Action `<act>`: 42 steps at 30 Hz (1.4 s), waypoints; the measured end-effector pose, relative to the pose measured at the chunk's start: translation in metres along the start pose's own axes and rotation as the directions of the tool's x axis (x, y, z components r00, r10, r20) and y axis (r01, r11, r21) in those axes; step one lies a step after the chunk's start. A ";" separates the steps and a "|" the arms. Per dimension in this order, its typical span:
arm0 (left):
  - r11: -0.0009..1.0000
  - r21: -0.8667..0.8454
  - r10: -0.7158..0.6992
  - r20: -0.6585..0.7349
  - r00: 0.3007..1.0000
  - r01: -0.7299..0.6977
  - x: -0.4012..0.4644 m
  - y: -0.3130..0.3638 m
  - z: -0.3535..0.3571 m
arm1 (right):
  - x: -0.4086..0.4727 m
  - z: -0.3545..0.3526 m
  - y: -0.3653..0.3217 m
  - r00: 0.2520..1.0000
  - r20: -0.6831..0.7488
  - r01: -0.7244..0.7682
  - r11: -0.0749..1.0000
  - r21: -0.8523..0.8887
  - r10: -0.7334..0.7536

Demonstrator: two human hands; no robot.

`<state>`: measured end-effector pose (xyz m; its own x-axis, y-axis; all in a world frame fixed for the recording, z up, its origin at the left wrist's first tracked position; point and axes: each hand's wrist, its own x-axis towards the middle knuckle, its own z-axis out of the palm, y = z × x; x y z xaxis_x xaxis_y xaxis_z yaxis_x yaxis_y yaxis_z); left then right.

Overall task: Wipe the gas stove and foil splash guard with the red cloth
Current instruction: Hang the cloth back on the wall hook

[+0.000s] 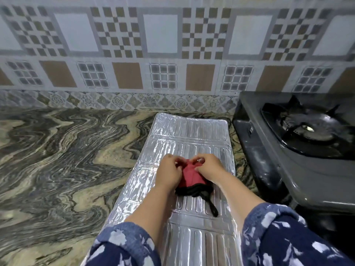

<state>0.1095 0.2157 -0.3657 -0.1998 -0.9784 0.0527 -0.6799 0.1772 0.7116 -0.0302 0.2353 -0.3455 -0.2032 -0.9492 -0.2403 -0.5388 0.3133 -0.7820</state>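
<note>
The foil splash guard (pixel 184 135) lies flat on the marble counter, running from the near edge toward the wall. On its middle rests the red cloth (pixel 191 176), which has a black edge and a black loop trailing toward me. My left hand (pixel 169 171) and my right hand (pixel 208 166) both pinch the cloth's far end, side by side. The gas stove (pixel 299 150) stands to the right of the guard, grey with a black burner and pan support.
A swirled marble counter (pixel 57 154) stretches to the left of the guard. A patterned tiled wall (pixel 161 54) rises behind it. My blue patterned sleeves fill the bottom of the view.
</note>
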 end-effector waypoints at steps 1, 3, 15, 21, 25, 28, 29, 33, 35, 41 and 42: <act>0.996 -0.086 -0.003 -0.022 1.000 0.001 0.005 0.003 -0.002 | 0.002 -0.006 -0.004 0.999 0.037 -0.030 0.999 0.026 0.029; 0.983 -0.184 -0.007 -0.066 0.998 -0.005 0.019 0.012 -0.010 | 0.006 -0.023 -0.016 0.988 0.138 -0.066 0.998 0.019 0.063; 0.922 -0.146 0.292 -0.348 0.891 -0.359 0.136 0.181 -0.132 | 0.048 -0.194 -0.172 0.875 -0.281 0.362 0.919 -0.157 -0.393; 0.834 0.082 0.532 -0.383 0.755 -0.546 0.199 0.254 -0.162 | 0.088 -0.274 -0.234 0.626 -0.506 0.420 0.803 -0.423 -0.594; 0.783 0.309 0.622 -0.342 0.705 -0.540 0.243 0.298 -0.180 | 0.126 -0.306 -0.267 0.470 -0.542 0.418 0.717 -0.558 -0.696; 0.739 0.406 0.667 -0.329 0.669 -0.537 0.273 0.330 -0.191 | 0.141 -0.324 -0.294 0.429 -0.533 0.422 0.683 -0.596 -0.730; 0.740 0.420 0.665 -0.333 0.669 -0.526 0.283 0.340 -0.196 | 0.148 -0.332 -0.303 0.435 -0.523 0.440 0.680 -0.587 -0.733; 0.720 0.500 0.659 -0.278 0.698 -0.480 0.311 0.369 -0.208 | 0.182 -0.353 -0.327 0.525 -0.438 0.415 0.669 -0.616 -0.729; 0.716 0.536 0.641 -0.253 0.725 -0.447 0.323 0.368 -0.209 | 0.197 -0.357 -0.324 0.513 -0.451 0.410 0.670 -0.619 -0.730; 0.708 0.557 0.655 -0.291 0.697 -0.433 0.334 0.351 -0.207 | 0.209 -0.361 -0.308 0.432 -0.486 0.426 0.647 -0.633 -0.760; 0.733 0.502 0.649 -0.312 0.694 -0.459 0.331 0.349 -0.207 | 0.205 -0.363 -0.308 0.444 -0.493 0.451 0.662 -0.598 -0.748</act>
<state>-0.0483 -0.0687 0.0451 -0.3597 -0.5972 0.7169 -0.7608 0.6325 0.1452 -0.2028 -0.0455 0.0549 -0.0902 -0.6411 0.7621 -0.9375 -0.2035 -0.2821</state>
